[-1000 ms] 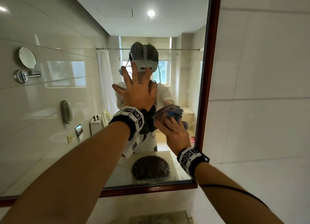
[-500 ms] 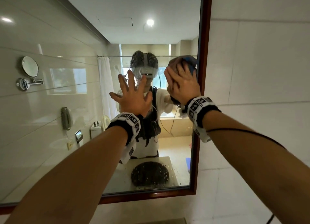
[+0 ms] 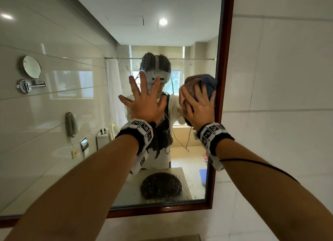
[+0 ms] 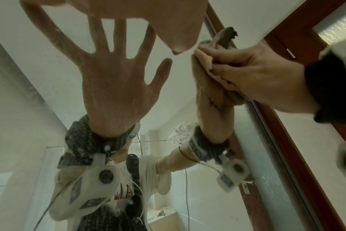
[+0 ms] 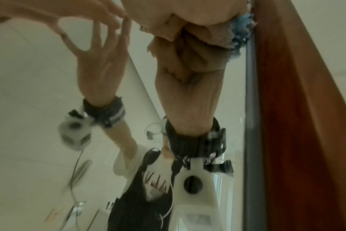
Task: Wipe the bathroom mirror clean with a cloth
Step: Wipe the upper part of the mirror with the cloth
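The right hand (image 3: 198,103) presses a bunched pink-and-blue cloth (image 3: 207,83) against the wood-framed wall mirror (image 3: 72,114) – fingers curled over it, beside the right frame edge. The left hand (image 3: 144,100) lies flat on the glass, 5 fingers spread, grasping nothing.

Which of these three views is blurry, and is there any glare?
Right wrist view is motion-blurred, smearing the pink-and-blue cloth. Left wrist view is sharper but dim, greenish. Head view is sharp; a ceiling light glares in the wood-framed mirror.
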